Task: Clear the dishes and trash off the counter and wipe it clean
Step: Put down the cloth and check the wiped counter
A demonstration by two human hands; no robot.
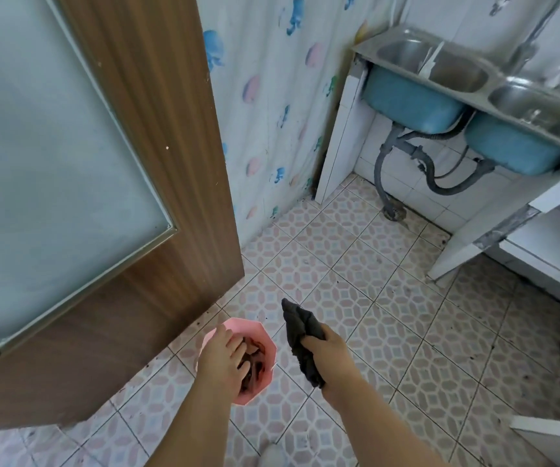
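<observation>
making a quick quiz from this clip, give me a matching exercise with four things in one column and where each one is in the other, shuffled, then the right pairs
Things:
1. dark cloth
2. pink bowl
3. double steel sink
4. wooden door

Places:
A. upper right, on the tiled stand, with blue undersides and grey drain hoses below
B. bunched in the grip of the right hand
C. along the left side of the view, with a frosted glass panel
D. under the left hand, whose fingers reach into it, above the floor tiles

Pairs: 1-B, 2-D, 3-A, 4-C
</observation>
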